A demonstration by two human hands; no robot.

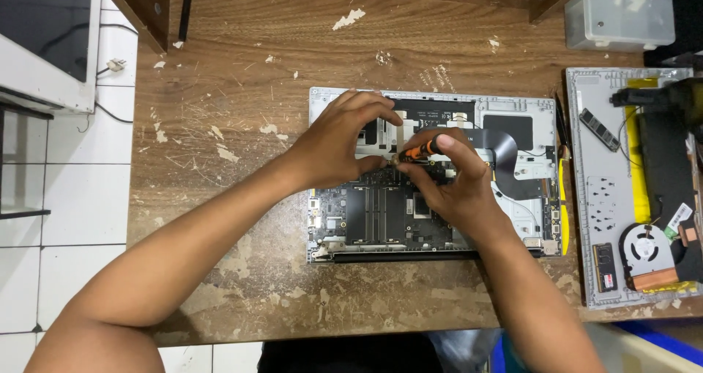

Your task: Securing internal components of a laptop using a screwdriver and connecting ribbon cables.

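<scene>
An opened laptop base point(527, 117) lies face down on the worn wooden desk point(242, 87), its dark circuit board point(381, 212) exposed. My right hand point(450, 186) is closed around an orange and black screwdriver point(419, 150), whose tip points left toward the board's upper middle. My left hand point(340, 142) rests over the laptop's upper left, fingertips pinched at the screwdriver's tip; what they pinch is hidden.
A second silver laptop shell point(597, 197) lies at the right with a fan point(643, 247), memory sticks point(599, 129) and a yellow strip. A yellow tool point(563, 204) lies between the two shells. A clear plastic box point(622, 14) sits at top right. White tiled floor point(80, 197) shows left.
</scene>
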